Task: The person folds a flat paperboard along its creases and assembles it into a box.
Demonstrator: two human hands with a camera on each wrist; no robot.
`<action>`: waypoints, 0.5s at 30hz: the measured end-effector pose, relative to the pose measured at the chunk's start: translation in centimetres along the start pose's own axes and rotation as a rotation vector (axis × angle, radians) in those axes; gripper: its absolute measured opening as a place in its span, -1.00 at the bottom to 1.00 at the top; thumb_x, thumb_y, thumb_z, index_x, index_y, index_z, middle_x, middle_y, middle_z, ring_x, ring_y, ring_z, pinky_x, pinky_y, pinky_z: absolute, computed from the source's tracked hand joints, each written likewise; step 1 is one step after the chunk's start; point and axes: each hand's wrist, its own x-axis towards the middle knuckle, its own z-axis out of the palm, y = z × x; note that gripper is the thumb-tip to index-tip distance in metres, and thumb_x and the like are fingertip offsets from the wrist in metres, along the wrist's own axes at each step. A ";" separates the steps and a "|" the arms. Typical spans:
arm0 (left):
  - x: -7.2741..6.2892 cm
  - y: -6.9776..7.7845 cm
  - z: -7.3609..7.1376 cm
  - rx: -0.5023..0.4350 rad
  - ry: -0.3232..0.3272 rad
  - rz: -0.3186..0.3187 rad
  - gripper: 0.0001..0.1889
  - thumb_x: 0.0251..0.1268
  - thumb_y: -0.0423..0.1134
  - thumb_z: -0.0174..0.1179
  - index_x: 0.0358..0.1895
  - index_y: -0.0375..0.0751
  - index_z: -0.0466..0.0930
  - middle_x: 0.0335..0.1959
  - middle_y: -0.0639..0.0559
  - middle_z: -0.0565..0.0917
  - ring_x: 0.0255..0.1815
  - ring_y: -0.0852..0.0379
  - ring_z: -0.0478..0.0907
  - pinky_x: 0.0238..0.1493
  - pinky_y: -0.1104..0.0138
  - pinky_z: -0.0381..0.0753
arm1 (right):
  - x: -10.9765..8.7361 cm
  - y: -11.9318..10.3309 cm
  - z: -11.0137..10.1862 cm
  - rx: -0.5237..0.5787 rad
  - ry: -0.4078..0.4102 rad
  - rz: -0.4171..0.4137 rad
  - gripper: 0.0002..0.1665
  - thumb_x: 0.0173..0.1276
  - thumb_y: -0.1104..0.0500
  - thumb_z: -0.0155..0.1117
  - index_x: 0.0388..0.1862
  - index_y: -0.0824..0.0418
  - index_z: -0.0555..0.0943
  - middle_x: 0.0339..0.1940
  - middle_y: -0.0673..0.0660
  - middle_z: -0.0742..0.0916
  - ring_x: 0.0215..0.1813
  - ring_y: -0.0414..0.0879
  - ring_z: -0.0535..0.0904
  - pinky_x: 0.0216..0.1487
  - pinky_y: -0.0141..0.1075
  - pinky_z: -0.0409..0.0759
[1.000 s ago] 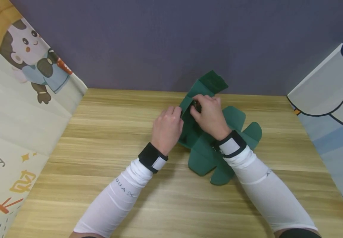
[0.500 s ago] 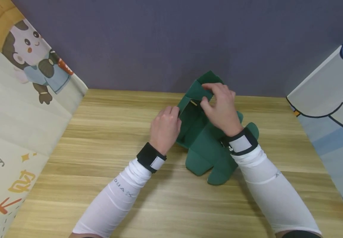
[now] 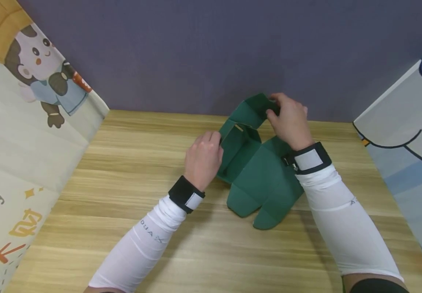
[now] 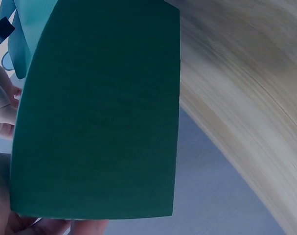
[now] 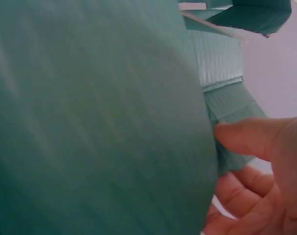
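Note:
A partly folded green cardboard box stands tilted on the wooden table, its inside facing up and several rounded flaps spread toward the front right. My left hand grips its left wall near the upper edge. In the left wrist view a flat green side panel fills the middle, with fingertips showing under its lower edge. My right hand pinches the far end flap between thumb and fingers. The right wrist view shows that thumb pressed on the flap, behind a large green panel. A small slot shows in the box's inner wall.
The wood-grain table extends around the box. A dark blue-grey wall rises right behind it. Printed cartoon panels flank the table on the left and the right.
My right hand has moved from the box's inner edge up and right to the far end flap. More of the inside and the slot now show. The left hand stays nearly still.

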 end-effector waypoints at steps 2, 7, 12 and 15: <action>0.0 -0.1 0.1 0.001 -0.002 -0.005 -0.92 0.32 -0.43 0.35 -0.20 -0.30 0.65 -0.32 -0.10 0.71 -0.41 0.00 0.67 -0.56 0.20 0.69 | -0.2 0.1 0.1 0.000 0.006 -0.038 -0.55 0.62 0.23 0.22 0.41 0.34 0.58 0.21 0.42 0.68 0.18 0.39 0.57 0.25 0.32 0.30; 0.0 -0.3 0.3 0.011 -0.004 -0.012 -0.93 0.33 -0.44 0.34 -0.20 -0.31 0.64 -0.35 -0.09 0.71 -0.43 0.01 0.67 -0.58 0.21 0.68 | -0.8 -0.2 0.3 0.010 0.034 -0.147 -0.65 0.58 0.29 0.27 0.25 0.39 0.68 0.07 0.41 0.71 0.02 0.36 0.62 0.13 0.21 0.51; 0.2 -0.5 0.4 0.021 0.009 -0.004 -0.92 0.33 -0.46 0.32 -0.17 -0.32 0.64 -0.32 -0.10 0.72 -0.42 -0.01 0.68 -0.56 0.20 0.69 | -1.7 -1.0 0.3 0.005 0.062 -0.217 -0.69 0.58 0.30 0.25 0.22 0.34 0.69 -0.06 0.36 0.79 -0.40 0.18 0.61 -0.25 0.02 0.57; 0.3 -0.6 0.5 0.018 0.008 -0.005 -0.91 0.34 -0.46 0.31 -0.15 -0.32 0.65 -0.30 -0.11 0.72 -0.41 -0.02 0.69 -0.55 0.20 0.69 | -2.5 -1.5 0.4 -0.009 0.069 -0.259 -0.69 0.59 0.29 0.22 0.22 0.29 0.69 -0.41 0.26 0.75 -0.67 -0.02 0.35 -0.52 -0.11 0.34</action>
